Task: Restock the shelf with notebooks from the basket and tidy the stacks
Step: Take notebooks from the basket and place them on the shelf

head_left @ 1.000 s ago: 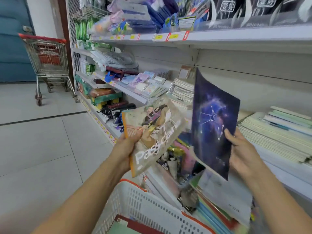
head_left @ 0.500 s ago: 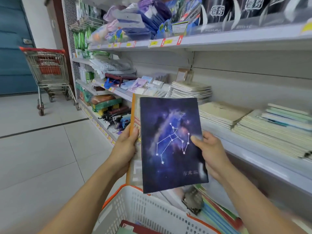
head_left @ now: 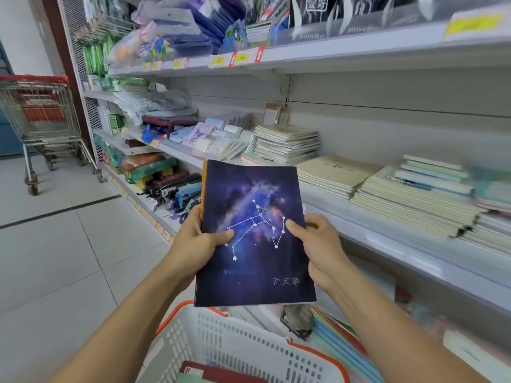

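Note:
A dark blue notebook with a star constellation (head_left: 254, 239) lies on top of another notebook whose orange spine (head_left: 205, 183) shows at its left edge. My left hand (head_left: 197, 241) grips the left edge of both, thumb on the cover. My right hand (head_left: 318, 244) pinches the right edge. I hold them in front of the middle shelf (head_left: 387, 236), above a white basket with orange trim (head_left: 249, 352). A red-covered notebook (head_left: 221, 373) lies inside the basket. Stacks of pale notebooks (head_left: 287, 142) (head_left: 334, 172) (head_left: 417, 200) sit on the shelf.
A metal shopping cart with red trim (head_left: 38, 117) stands at the far left on the tiled floor (head_left: 55, 258). The upper shelf (head_left: 304, 51) carries packaged stationery. Below the notebooks, the lower shelf holds colourful folders (head_left: 343, 344) and pencil cases (head_left: 171, 186).
The blue notebook swung from my right hand's upright hold onto the one in my left hand. Both hands now hold the two squared together, raised a little.

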`<state>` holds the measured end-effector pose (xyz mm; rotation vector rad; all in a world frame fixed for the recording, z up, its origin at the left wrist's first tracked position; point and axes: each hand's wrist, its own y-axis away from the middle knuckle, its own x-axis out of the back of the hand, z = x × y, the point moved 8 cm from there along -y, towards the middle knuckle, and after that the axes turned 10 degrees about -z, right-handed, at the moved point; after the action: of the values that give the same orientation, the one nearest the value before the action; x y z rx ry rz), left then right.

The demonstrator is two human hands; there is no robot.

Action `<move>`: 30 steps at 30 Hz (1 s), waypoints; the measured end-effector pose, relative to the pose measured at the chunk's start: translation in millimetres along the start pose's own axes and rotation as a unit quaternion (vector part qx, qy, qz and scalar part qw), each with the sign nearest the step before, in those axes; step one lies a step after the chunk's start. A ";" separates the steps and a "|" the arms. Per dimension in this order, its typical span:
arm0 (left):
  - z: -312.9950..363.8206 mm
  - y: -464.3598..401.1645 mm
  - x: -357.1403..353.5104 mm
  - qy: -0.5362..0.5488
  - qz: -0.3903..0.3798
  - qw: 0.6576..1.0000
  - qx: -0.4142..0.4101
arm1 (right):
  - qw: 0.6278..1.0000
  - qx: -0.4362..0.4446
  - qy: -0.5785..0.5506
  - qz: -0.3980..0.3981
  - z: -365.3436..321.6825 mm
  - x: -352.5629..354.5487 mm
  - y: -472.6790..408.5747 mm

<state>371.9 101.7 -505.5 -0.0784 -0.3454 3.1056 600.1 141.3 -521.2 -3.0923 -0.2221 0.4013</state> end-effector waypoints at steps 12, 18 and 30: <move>45.1 -85.1 -46.6 -0.007 -0.058 0.993 0.107 | 0.993 -0.010 -0.049 -0.109 -54.9 11.2 -10.1; 13.1 -170.6 -67.8 0.026 0.038 0.991 0.125 | 0.984 -0.016 -0.173 0.044 -81.1 39.5 -70.6; -25.7 -274.7 -134.5 -0.073 -0.015 0.994 0.084 | 0.981 0.008 -0.029 0.189 -63.8 84.1 -130.8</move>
<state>510.4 372.4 -463.7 0.1550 -0.0859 3.1030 678.7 282.9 -476.4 -3.1012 0.3745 0.4962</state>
